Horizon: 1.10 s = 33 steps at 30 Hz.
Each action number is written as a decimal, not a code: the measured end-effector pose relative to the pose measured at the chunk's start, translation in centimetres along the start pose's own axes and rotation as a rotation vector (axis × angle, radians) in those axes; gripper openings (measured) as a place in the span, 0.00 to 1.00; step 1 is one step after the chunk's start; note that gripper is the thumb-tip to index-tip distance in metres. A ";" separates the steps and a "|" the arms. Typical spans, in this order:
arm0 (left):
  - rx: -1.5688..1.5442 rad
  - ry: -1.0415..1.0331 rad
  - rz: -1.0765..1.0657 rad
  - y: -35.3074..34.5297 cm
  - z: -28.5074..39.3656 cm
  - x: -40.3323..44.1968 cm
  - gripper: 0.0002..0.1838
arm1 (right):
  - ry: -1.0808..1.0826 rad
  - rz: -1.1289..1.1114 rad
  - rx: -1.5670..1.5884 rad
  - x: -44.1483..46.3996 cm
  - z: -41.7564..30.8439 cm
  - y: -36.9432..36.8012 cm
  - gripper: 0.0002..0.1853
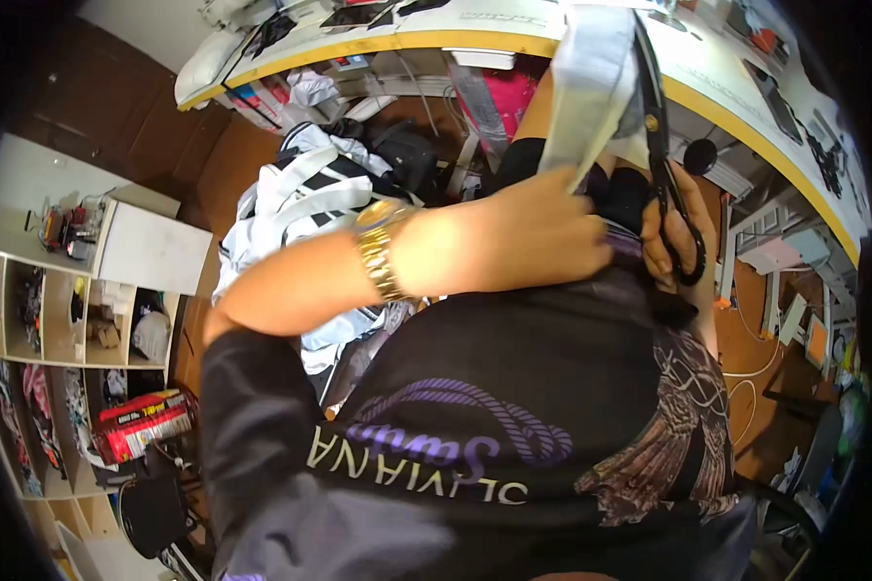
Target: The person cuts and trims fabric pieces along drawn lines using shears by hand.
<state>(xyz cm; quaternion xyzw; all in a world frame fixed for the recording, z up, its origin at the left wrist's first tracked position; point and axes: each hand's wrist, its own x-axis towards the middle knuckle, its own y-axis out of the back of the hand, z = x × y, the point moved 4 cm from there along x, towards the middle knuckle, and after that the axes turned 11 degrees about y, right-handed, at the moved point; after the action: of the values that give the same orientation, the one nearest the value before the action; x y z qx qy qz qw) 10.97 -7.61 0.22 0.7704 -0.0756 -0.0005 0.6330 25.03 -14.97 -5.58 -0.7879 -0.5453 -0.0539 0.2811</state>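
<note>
Black-handled scissors (656, 126) point up toward the table edge, and my right hand (676, 228) is closed around their handle loops. A strip of white fabric (591, 92) hangs between the table edge and my lap, just left of the scissors. My left hand (523, 232), with a gold watch on its wrist, reaches across my body; its fingers are closed on the lower end of the white fabric. Motion blurs its fingertips a little. The scissor blades lie along the fabric's right side; whether they touch it cannot be made out.
A curved white table (407, 41) with a yellow edge runs across the top. A heap of white and black garments (291, 208) lies to the left. Shelves (58, 358) with folded fabrics stand far left, beside a red package (145, 423). Cables hang at right.
</note>
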 end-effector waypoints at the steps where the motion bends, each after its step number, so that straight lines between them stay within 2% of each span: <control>1: -0.161 0.065 0.013 -0.6 -0.5 -1.1 0.12 | 0.017 -0.006 0.003 0.0 0.0 0.1 0.29; 6: -0.719 0.417 0.049 -3.2 -2.9 -6.2 0.18 | 0.038 0.006 0.059 -0.3 0.5 0.7 0.28; 9: -0.636 0.518 -0.199 -4.0 -3.0 -6.3 0.17 | 0.020 -0.004 0.029 -0.9 0.0 0.4 0.29; 12: -0.750 0.512 0.081 -4.1 -5.6 -5.8 0.18 | 0.054 -0.052 0.036 -1.2 -0.3 0.1 0.33; 14: -1.263 0.631 0.304 -4.4 -7.1 -5.6 0.24 | 0.069 -0.088 0.009 -1.7 -0.5 0.0 0.35; 16: -1.450 0.698 0.536 -3.7 -7.8 -5.1 0.26 | 0.031 -0.129 0.004 -2.1 -1.1 -0.3 0.37; 19: -1.660 0.738 0.687 -3.7 -8.1 -4.4 0.36 | 0.060 -0.228 -0.103 -2.0 -1.2 -0.3 0.35; 20: -1.704 0.784 0.719 -3.5 -8.0 -4.0 0.40 | 0.041 -0.237 -0.006 -1.8 -1.2 -0.7 0.35; 22: -1.801 0.852 0.814 -3.1 -8.0 -2.7 0.44 | 0.044 -0.256 0.041 -1.5 -0.6 -0.2 0.35; 24: -1.907 0.824 0.765 -2.2 -7.9 -1.4 0.37 | 0.013 -0.226 0.075 -1.2 -0.4 0.4 0.36; 26: -2.143 0.538 0.662 -2.3 -8.9 -0.2 0.37 | 0.000 -0.206 0.110 -0.8 -0.3 1.3 0.36; 27: -2.261 0.371 0.514 -2.1 -9.3 0.5 0.38 | 0.009 -0.199 0.129 -0.6 -0.4 1.8 0.36; 29: -2.090 0.485 0.491 -2.2 -10.1 1.8 0.38 | -0.013 -0.153 0.107 -0.2 -0.5 3.0 0.37; 30: -1.792 0.742 0.596 -1.9 -10.1 2.8 0.38 | -0.025 -0.134 0.099 0.0 -0.5 3.6 0.37; 33: -1.669 0.813 0.642 -2.6 -11.7 4.3 0.32 | -0.028 -0.072 0.046 0.5 -0.5 5.4 0.38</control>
<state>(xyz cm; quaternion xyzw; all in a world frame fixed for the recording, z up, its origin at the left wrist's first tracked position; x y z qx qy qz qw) 16.63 3.75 0.43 -0.0399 -0.0332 0.3836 0.9220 30.12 -16.10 -7.01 -0.7619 -0.5781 -0.0404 0.2893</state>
